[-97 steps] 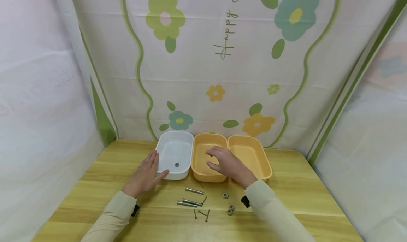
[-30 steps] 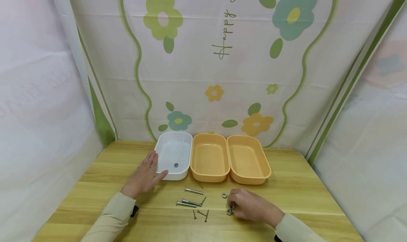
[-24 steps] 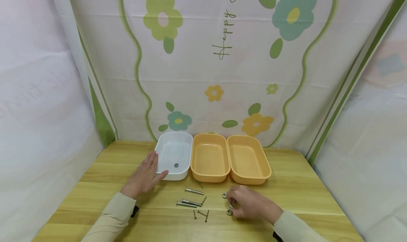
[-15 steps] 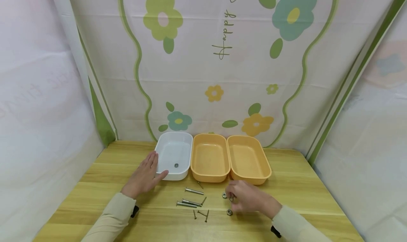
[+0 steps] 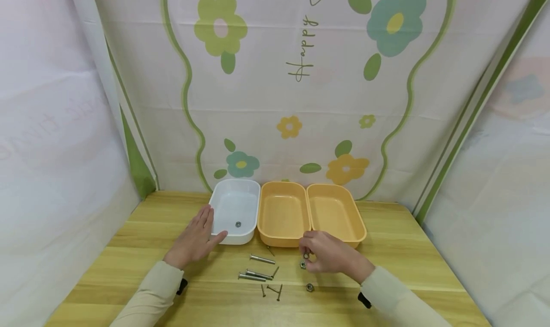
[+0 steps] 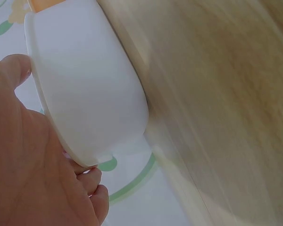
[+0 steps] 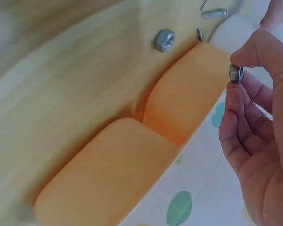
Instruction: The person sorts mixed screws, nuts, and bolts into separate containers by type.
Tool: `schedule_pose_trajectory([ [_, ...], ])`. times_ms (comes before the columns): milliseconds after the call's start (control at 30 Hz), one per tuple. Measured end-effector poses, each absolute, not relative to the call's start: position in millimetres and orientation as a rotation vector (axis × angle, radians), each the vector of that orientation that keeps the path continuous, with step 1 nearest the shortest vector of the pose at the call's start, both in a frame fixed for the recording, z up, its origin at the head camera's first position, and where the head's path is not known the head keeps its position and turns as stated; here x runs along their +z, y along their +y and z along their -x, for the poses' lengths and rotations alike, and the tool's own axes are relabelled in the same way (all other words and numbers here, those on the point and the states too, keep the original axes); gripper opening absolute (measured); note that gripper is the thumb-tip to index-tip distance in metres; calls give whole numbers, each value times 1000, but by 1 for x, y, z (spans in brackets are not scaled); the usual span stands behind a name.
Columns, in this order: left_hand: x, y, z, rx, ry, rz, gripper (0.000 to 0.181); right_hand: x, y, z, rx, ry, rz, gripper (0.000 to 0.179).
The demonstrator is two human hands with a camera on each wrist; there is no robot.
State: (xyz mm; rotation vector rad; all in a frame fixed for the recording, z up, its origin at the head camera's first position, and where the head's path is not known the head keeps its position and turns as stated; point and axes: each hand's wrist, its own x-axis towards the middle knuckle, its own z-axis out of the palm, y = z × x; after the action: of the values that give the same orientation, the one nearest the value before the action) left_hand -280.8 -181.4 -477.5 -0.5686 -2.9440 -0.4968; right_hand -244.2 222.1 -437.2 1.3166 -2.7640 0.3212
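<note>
My left hand (image 5: 193, 236) rests at the near left corner of the white plastic box (image 5: 241, 239). Its thumb touches the front rim and its fingers lie along the left side. A nut (image 5: 238, 224) lies inside that box. My right hand (image 5: 330, 253) pinches a metal hex nut (image 7: 235, 74) between thumb and fingers, raised off the table before the two yellow boxes. Just below it on the wood sits a second nut (image 5: 302, 265). Closer to the person is another nut (image 5: 310, 287).
The middle yellow box (image 5: 281, 242) stands against the white one, with the right yellow box (image 5: 361, 231) beside it. Long bolts (image 5: 262, 258) and several thin screws (image 5: 280, 292) lie before them. A flowered cloth (image 5: 249, 93) hangs behind the wooden table (image 5: 408, 255).
My right hand went from over the middle box down to the paired nuts, picked one up, and moved forward and slightly left with it. The left hand stayed at the white box.
</note>
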Motion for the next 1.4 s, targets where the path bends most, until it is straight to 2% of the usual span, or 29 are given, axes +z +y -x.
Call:
schedule_pose_trajectory([
  [667,-476,-182,281,-483,-2953,566,93,-418,182,272,265,-2685,-1305,16],
  [1033,-478,-181,282,-478,-2950,560,93,-422,151,288,302,-2644,-1297,11],
  [1400,-478,-180,282,-471,-2949,568,92,-431,135,309,410,-2603,-1166,8],
])
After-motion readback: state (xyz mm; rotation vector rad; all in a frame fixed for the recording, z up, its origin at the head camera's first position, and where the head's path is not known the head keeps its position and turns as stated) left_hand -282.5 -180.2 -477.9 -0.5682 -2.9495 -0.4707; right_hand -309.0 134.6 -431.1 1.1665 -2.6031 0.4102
